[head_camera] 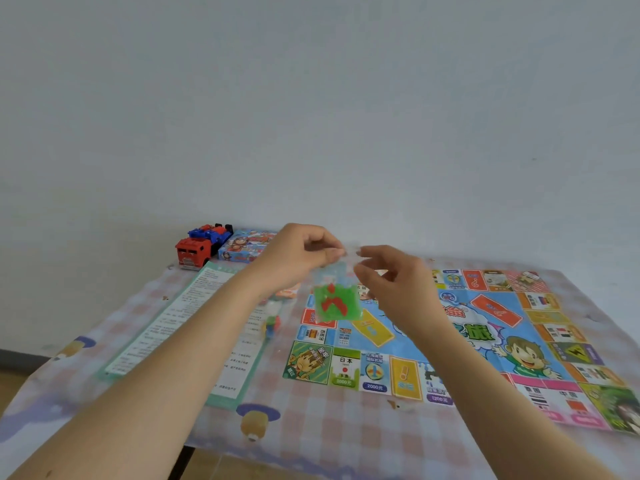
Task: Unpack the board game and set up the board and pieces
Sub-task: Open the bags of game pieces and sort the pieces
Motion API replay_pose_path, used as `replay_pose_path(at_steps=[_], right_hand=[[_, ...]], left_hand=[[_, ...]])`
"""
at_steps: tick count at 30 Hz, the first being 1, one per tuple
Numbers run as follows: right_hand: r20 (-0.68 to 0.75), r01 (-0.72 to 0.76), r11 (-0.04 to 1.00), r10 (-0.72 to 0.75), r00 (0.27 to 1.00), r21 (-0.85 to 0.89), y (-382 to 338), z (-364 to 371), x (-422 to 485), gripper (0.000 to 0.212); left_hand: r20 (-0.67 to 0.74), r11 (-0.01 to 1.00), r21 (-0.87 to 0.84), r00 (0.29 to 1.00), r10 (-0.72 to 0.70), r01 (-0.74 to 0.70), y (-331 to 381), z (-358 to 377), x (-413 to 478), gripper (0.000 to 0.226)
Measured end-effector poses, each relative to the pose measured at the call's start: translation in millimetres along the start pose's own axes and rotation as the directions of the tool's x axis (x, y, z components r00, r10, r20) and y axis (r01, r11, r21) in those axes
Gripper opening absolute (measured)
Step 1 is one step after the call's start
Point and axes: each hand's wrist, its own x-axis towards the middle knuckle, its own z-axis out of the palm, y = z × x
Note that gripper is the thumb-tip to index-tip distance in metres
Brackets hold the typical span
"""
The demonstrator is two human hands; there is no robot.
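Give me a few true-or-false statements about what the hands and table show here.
1. Both hands, left hand and right hand, pinch the top of a small bag of green and red pieces. True.
2. The board is folded shut. False: it lies unfolded on the table.
3. A toy truck stands at the far left corner, beside the box. True.
4. The rules sheet lies on top of the board. False: it lies on the tablecloth, left of the board.
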Motion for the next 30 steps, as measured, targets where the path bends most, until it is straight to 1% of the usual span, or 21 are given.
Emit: replay_pose_path(at_steps=[2,4,5,6,7,8,9,10,11,13,15,16,19,20,21,24,26,27,28,29,30], right_hand=[[-0.006,-0.018,1.000,0.018,1.000,0.024,2.8,-10.2,-1.7,0.008],[0.006,-0.059,0.995,0.059,0.998,0.075,7.2,-19.8,-6.3,0.012],[0.010,-0.093,0.990,0.093,0.996,0.110,9.4,-24.1,-8.7,0.012],[0.000,-0.126,0.982,0.128,0.992,0.138,12.0,-29.7,-11.3,0.011],[-0.018,-0.146,0.978,0.151,0.988,0.149,13.8,-33.3,-12.8,0.011],[-0.044,-0.157,0.976,0.165,0.985,0.148,15.2,-35.9,-13.7,0.012],[-0.078,-0.156,0.979,0.167,0.983,0.134,16.6,-39.4,-14.8,0.014],[-0.112,-0.145,0.983,0.158,0.981,0.111,17.4,-42.8,-16.0,0.016],[-0.137,-0.129,0.988,0.140,0.981,0.083,17.3,-45.1,-16.8,0.018],[-0.153,-0.100,0.995,0.103,0.983,0.028,15.7,-48.5,-19.0,0.017],[-0.140,-0.088,0.996,0.088,0.986,0.007,15.8,-50.5,-20.8,0.014],[-0.131,-0.090,0.996,0.090,0.987,0.006,16.2,-50.3,-21.1,0.012],[-0.138,-0.085,0.996,0.083,0.987,-0.005,18.7,-51.2,-23.4,0.009],[-0.146,-0.078,0.997,0.075,0.986,-0.010,19.6,-51.3,-23.9,0.009],[-0.152,-0.070,0.997,0.067,0.986,-0.013,20.2,-51.8,-24.8,0.009],[-0.144,-0.032,0.998,0.023,0.989,-0.061,19.9,-50.9,-26.6,0.009],[-0.143,-0.011,0.998,0.001,0.990,-0.069,19.3,-49.6,-27.2,0.009],[-0.159,-0.009,0.999,0.001,0.987,-0.048,19.1,-49.7,-27.0,0.009],[-0.181,-0.017,1.000,0.015,0.983,-0.006,18.5,-50.3,-26.1,0.010],[-0.207,-0.040,0.997,0.052,0.977,0.066,18.1,-51.9,-24.9,0.009],[-0.226,-0.076,0.982,0.115,0.967,0.173,17.5,-54.3,-23.0,0.008]], left_hand=[[0.026,1.000,-0.027,1.000,0.006,-0.006,2.5,13.8,1.7,0.007],[0.040,1.000,-0.024,0.999,-0.002,0.003,3.1,27.0,3.9,0.005],[0.007,1.000,-0.014,1.000,-0.006,0.006,2.4,33.3,5.1,0.005],[-0.069,1.000,-0.003,0.998,-0.015,0.015,2.4,40.7,6.5,0.004],[-0.179,0.999,0.011,0.983,-0.030,0.033,2.8,45.5,6.9,0.003],[-0.301,0.998,0.034,0.953,-0.039,0.052,3.4,48.9,6.6,0.004],[-0.391,0.996,0.060,0.920,-0.044,0.073,6.8,53.1,5.5,0.012],[-0.415,0.993,0.061,0.907,-0.067,0.101,10.0,57.1,5.1,0.023],[-0.374,0.989,0.023,0.919,-0.124,0.143,14.7,60.3,4.9,0.035],[-0.181,0.947,-0.136,0.933,-0.312,0.290,27.1,66.8,5.4,0.052],[-0.009,0.870,-0.238,0.894,-0.447,0.432,36.1,73.4,6.8,0.055],[0.025,0.846,-0.263,0.880,-0.474,0.463,37.4,75.8,7.7,0.050],[0.027,0.825,-0.295,0.867,-0.498,0.482,38.2,79.9,9.3,0.025],[0.033,0.820,-0.298,0.864,-0.503,0.489,38.0,79.6,8.8,0.023],[0.049,0.813,-0.295,0.858,-0.511,0.502,38.6,79.0,7.6,0.026],[0.079,0.815,-0.236,0.846,-0.527,0.530,38.5,77.6,6.1,0.050],[-0.032,0.854,-0.180,0.865,-0.501,0.488,35.4,77.3,7.2,0.050],[-0.105,0.877,-0.163,0.876,-0.471,0.452,31.3,76.8,8.6,0.047],[-0.142,0.888,-0.180,0.882,-0.448,0.422,27.5,75.2,9.4,0.048],[-0.106,0.879,-0.227,0.887,-0.450,0.419,24.7,73.2,8.7,0.052],[-0.001,0.849,-0.286,0.886,-0.464,0.445,22.7,71.2,6.5,0.055]])
